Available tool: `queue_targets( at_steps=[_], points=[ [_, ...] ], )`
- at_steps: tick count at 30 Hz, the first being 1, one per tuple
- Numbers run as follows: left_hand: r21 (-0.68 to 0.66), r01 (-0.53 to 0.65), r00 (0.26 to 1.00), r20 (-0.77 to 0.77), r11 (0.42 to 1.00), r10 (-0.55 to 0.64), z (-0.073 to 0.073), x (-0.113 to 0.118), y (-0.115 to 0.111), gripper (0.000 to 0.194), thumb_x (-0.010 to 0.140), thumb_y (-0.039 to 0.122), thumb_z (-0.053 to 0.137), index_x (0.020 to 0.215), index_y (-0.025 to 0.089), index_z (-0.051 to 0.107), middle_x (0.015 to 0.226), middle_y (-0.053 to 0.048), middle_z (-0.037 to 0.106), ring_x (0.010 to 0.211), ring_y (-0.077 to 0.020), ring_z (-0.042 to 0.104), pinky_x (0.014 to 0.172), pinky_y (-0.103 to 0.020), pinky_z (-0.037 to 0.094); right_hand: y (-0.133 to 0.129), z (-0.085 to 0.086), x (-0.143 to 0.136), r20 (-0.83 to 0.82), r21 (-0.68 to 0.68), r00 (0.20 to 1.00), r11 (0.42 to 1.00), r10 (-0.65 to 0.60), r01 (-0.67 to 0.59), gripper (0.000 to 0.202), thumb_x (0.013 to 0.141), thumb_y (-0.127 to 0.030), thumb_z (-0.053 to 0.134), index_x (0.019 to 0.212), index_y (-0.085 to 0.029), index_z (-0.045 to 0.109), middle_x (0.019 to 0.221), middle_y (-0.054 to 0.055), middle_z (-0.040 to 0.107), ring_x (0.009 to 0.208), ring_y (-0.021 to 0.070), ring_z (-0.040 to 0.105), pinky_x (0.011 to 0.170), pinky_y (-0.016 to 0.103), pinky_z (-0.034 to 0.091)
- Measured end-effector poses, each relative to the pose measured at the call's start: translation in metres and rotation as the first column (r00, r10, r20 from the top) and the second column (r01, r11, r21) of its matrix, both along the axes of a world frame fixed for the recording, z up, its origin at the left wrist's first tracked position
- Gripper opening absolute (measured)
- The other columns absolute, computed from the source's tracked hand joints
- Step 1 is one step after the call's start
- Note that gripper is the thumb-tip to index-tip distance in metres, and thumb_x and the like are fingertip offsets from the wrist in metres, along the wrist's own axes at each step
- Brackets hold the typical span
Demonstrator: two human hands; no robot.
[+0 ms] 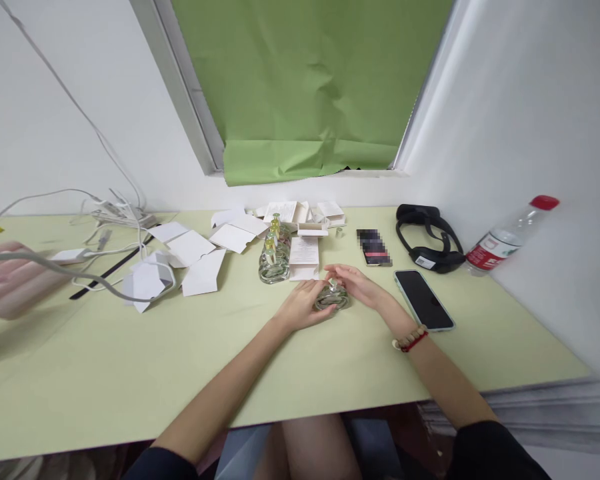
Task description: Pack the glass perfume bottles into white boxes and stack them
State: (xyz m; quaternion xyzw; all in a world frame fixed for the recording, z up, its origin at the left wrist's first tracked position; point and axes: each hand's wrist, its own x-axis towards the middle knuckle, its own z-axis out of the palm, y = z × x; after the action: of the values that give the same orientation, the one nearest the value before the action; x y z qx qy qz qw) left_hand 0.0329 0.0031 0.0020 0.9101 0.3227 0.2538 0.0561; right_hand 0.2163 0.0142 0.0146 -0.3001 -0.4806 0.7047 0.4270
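A small clear glass perfume bottle point(333, 300) stands on the table in front of me. My left hand point(305, 305) is closed around its left side, thumb along the near face. Just behind and to the right of its neck is my right hand point(356, 285), fingers loosely bent and apart; whether they touch the neck I cannot make out. A white printed box point(304, 259) with raised flaps lies beyond my left hand. Left of that box, several similar bottles point(274, 263) stand in a row, with yellowish necks.
White folded cartons point(203, 257) spread leftward, near cables point(117, 217). Rightward are a dark phone point(374, 247), a pale-edged phone point(423, 300), a black headset point(433, 250) and a red-capped water bottle point(505, 241). Another person's blurred hand point(17, 280) is at far left. A small cap point(339, 232) lies behind.
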Motion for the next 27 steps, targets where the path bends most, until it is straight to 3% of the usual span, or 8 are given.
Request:
queue_targets(
  at_steps=[6,11,14,18,23,27],
  points=[
    [0.037,-0.026,0.999,0.027,0.999,0.025,0.000,-0.001,-0.002,0.040,0.082,0.043,0.048,0.111,0.015,0.045,0.095,-0.010,0.061,0.088,-0.0226,0.057,0.078,-0.035,0.045,0.004,-0.002,0.001,0.067,-0.011,0.986,0.988,-0.156,0.157,0.025,0.070,-0.035,0.066,0.091,-0.022,0.068,0.082,-0.002,0.061,0.060,0.0051,0.046,0.057,0.018,0.037],
    [0.076,-0.004,0.996,0.092,0.997,-0.003,0.001,-0.002,-0.004,0.035,0.086,0.035,0.044,0.115,0.016,0.042,0.098,-0.009,0.059,0.090,-0.0204,0.057,0.079,-0.033,0.044,0.014,-0.019,0.001,0.307,0.168,0.876,0.927,-0.371,0.334,0.027,0.070,-0.034,0.062,0.091,-0.017,0.065,0.084,0.001,0.062,0.059,0.0065,0.047,0.055,0.020,0.038],
    [0.083,0.002,0.992,0.125,0.997,-0.013,0.003,-0.002,-0.005,0.039,0.086,0.031,0.042,0.121,0.016,0.037,0.098,-0.009,0.058,0.089,-0.0192,0.056,0.079,-0.032,0.044,0.021,-0.033,0.001,0.400,0.386,0.773,0.855,-0.493,0.346,0.027,0.071,-0.027,0.057,0.095,-0.016,0.063,0.095,0.004,0.061,0.064,0.0084,0.052,0.064,0.024,0.044],
    [0.114,0.014,0.997,0.074,0.993,-0.022,0.004,-0.001,-0.005,0.029,0.086,0.032,0.042,0.109,0.016,0.046,0.089,-0.008,0.059,0.082,-0.0195,0.056,0.074,-0.031,0.045,0.029,-0.042,-0.002,0.471,0.638,0.609,0.723,-0.637,0.263,0.032,0.070,-0.019,0.052,0.101,-0.019,0.060,0.107,0.005,0.056,0.062,0.0079,0.054,0.074,0.029,0.047],
    [0.065,0.006,0.997,0.075,0.998,-0.011,0.005,-0.001,-0.007,0.026,0.085,0.033,0.044,0.106,0.017,0.048,0.087,-0.007,0.061,0.082,-0.0193,0.057,0.073,-0.031,0.045,0.050,-0.040,-0.006,0.507,0.723,0.404,0.631,-0.762,0.282,0.045,0.071,-0.018,0.048,0.116,-0.020,0.052,0.119,0.007,0.051,0.059,0.0093,0.054,0.073,0.031,0.049],
    [0.036,0.008,0.996,0.085,0.999,-0.011,0.006,-0.003,-0.008,0.027,0.084,0.033,0.045,0.106,0.017,0.048,0.089,-0.007,0.062,0.084,-0.0194,0.058,0.073,-0.031,0.045,0.077,-0.037,-0.007,0.548,0.767,0.225,0.591,-0.805,0.248,0.063,0.070,-0.021,0.050,0.132,-0.022,0.037,0.140,0.008,0.034,0.071,0.0140,0.058,0.072,0.032,0.048]
  ],
)
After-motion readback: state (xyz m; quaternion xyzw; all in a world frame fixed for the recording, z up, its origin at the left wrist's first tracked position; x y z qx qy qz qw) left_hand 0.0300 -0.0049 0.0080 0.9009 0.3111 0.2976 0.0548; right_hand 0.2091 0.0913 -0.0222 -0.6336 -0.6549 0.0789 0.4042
